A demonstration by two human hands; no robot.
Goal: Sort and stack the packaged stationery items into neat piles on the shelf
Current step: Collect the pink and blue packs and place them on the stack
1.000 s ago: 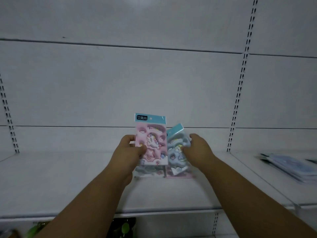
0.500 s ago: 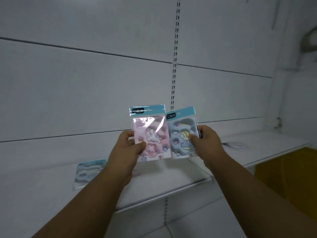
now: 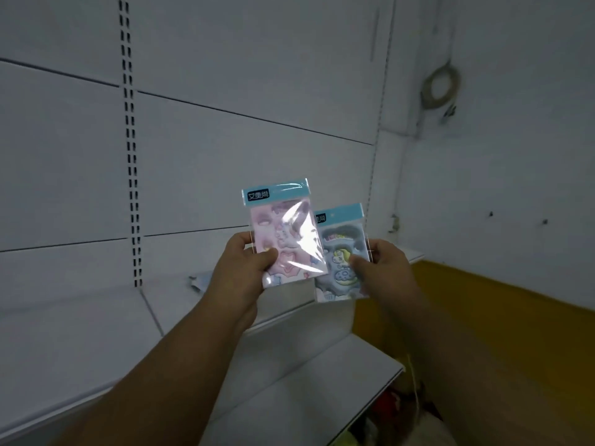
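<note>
left hand [image 3: 240, 273] grip clamped on a pink packet [image 3: 285, 238], right hand [image 3: 384, 268] grip clamped on a blue packet [image 3: 341, 255], both upright above the white shelf [image 3: 96, 336], pink edge overlapping the blue. faces turned toward the person, likely to compare designs before sorting; another packet [image 3: 198, 281] lies on the shelf behind
</note>
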